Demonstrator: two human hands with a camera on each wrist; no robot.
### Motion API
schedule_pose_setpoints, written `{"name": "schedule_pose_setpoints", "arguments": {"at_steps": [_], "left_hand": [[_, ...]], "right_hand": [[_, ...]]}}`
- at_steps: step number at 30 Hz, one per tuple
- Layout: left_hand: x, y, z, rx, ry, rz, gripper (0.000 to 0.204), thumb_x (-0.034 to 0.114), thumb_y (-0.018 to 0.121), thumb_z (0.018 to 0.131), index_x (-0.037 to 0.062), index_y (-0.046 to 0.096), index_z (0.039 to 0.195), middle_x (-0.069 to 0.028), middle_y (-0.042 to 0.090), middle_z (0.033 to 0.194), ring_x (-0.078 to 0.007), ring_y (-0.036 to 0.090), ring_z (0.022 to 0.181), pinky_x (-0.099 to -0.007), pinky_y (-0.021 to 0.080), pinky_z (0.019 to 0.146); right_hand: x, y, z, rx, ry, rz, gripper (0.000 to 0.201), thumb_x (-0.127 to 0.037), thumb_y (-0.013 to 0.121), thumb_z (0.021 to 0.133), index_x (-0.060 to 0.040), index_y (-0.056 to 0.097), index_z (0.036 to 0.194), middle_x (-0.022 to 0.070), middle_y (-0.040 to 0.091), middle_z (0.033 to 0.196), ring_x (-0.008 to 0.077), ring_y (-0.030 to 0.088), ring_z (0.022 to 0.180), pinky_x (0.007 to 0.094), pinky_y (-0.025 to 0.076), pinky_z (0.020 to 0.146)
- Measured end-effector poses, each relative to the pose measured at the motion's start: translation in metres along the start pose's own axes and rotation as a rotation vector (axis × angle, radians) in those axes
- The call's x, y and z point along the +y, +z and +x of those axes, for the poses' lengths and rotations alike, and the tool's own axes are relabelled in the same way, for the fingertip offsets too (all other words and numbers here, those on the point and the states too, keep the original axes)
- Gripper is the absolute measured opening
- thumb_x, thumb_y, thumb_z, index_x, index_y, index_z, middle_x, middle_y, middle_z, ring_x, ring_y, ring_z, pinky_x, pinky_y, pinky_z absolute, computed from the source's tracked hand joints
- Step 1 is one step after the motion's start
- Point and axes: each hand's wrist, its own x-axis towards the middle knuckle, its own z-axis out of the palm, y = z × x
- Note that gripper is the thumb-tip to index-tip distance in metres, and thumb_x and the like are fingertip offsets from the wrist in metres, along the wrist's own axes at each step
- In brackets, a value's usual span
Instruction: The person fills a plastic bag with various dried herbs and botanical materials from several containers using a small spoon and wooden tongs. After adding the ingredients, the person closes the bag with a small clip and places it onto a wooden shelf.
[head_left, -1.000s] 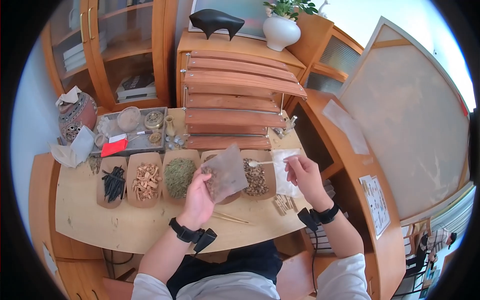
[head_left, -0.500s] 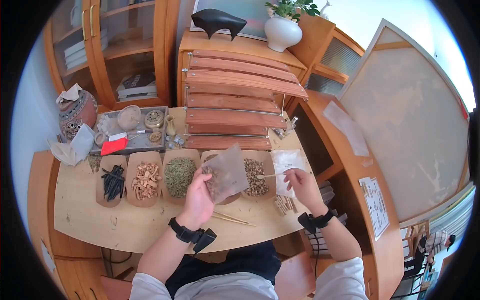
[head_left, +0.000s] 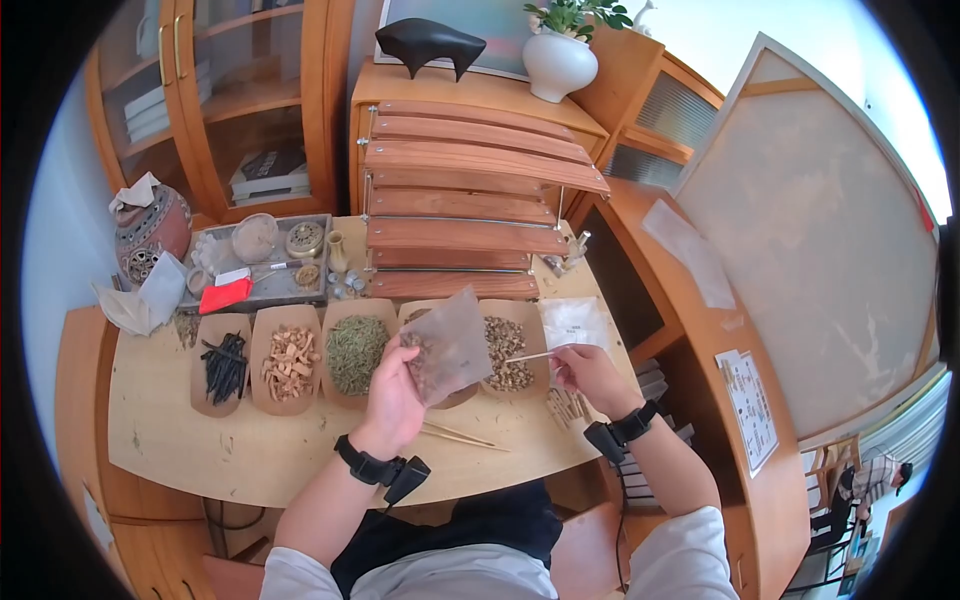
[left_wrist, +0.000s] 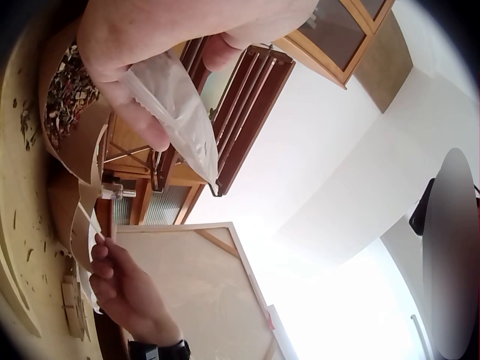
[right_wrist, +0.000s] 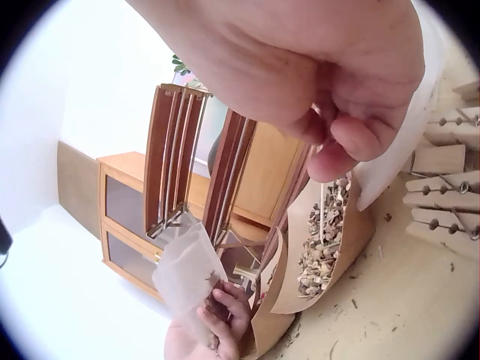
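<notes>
My left hand (head_left: pixel 393 405) holds a translucent bag (head_left: pixel 450 345) with brown dried bits in its lower part, tilted above the trays. In the left wrist view, the thumb and fingers of that hand grip the bag (left_wrist: pixel 180 120) from both sides. My right hand (head_left: pixel 592 380) pinches the thin handle of a small pale spoon (head_left: pixel 535 356). Its bowl end reaches into a paper tray of chopped brown herb pieces (head_left: pixel 510 373). In the right wrist view the handle (right_wrist: pixel 322 214) runs down from the fingertips into the pieces, which hide the bowl.
Left of the bag stand trays of green dried herb (head_left: pixel 355 355), tan wood chips (head_left: pixel 290 365) and black strips (head_left: pixel 225 368). Wooden clothespins (head_left: pixel 568 405), a white packet (head_left: pixel 578 325) and wooden tweezers (head_left: pixel 460 435) lie nearby. A slatted wooden rack (head_left: pixel 465 238) rises behind.
My right hand has come down and slightly left, lowering the spoon from above the tray into the brown pieces. The left hand keeps the bag in nearly the same place.
</notes>
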Motion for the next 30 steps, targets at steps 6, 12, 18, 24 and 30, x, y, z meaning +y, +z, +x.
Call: {"name": "schedule_pose_setpoints", "arguments": {"at_steps": [6, 12, 18, 24, 30], "left_hand": [[0.000, -0.001, 0.000, 0.002, 0.004, -0.003, 0.044, 0.014, 0.046, 0.094, 0.0105, 0.046, 0.137, -0.0063, 0.056, 0.133, -0.0227, 0.056, 0.125, -0.0450, 0.050, 0.105], [0.000, 0.000, 0.000, 0.005, 0.003, -0.002, 0.044, 0.015, 0.047, 0.093, 0.0104, 0.046, 0.137, -0.0059, 0.056, 0.133, -0.0229, 0.056, 0.125, -0.0456, 0.050, 0.104], [0.000, 0.000, -0.002, 0.006, -0.006, 0.007, 0.045, 0.015, 0.046, 0.094, 0.0102, 0.045, 0.138, -0.0063, 0.055, 0.134, -0.0234, 0.056, 0.125, -0.0462, 0.052, 0.103], [-0.001, -0.002, 0.001, -0.017, -0.009, 0.019, 0.045, 0.015, 0.046, 0.094, 0.0105, 0.044, 0.139, -0.0069, 0.054, 0.135, -0.0242, 0.055, 0.127, -0.0473, 0.051, 0.103], [0.001, 0.001, -0.002, -0.005, -0.009, 0.026, 0.048, 0.018, 0.046, 0.094, 0.0104, 0.044, 0.141, -0.0066, 0.054, 0.138, -0.0238, 0.052, 0.130, -0.0461, 0.045, 0.109]], "right_hand": [[0.006, -0.002, 0.008, -0.052, 0.061, 0.155, 0.020, -0.018, 0.053, 0.104, -0.0034, 0.065, 0.096, -0.0008, 0.061, 0.082, 0.0093, 0.059, 0.068, 0.0235, 0.048, 0.060], [-0.004, -0.007, 0.004, -0.055, 0.028, 0.281, 0.019, -0.016, 0.053, 0.103, -0.0013, 0.064, 0.097, 0.0016, 0.060, 0.085, 0.0106, 0.057, 0.067, 0.0235, 0.042, 0.057], [-0.053, -0.001, -0.017, -0.059, -0.055, 0.276, 0.017, -0.014, 0.053, 0.102, -0.0004, 0.064, 0.102, 0.0011, 0.059, 0.086, 0.0099, 0.055, 0.068, 0.0240, 0.041, 0.058], [-0.081, 0.024, -0.035, -0.095, -0.133, 0.138, 0.021, -0.019, 0.052, 0.104, -0.0017, 0.065, 0.102, 0.0019, 0.062, 0.090, 0.0095, 0.059, 0.071, 0.0231, 0.043, 0.058], [-0.075, 0.017, -0.033, 0.041, -0.280, 0.048, 0.028, -0.021, 0.051, 0.105, 0.0028, 0.065, 0.110, 0.0037, 0.064, 0.088, 0.0094, 0.061, 0.068, 0.0229, 0.045, 0.056]]}}
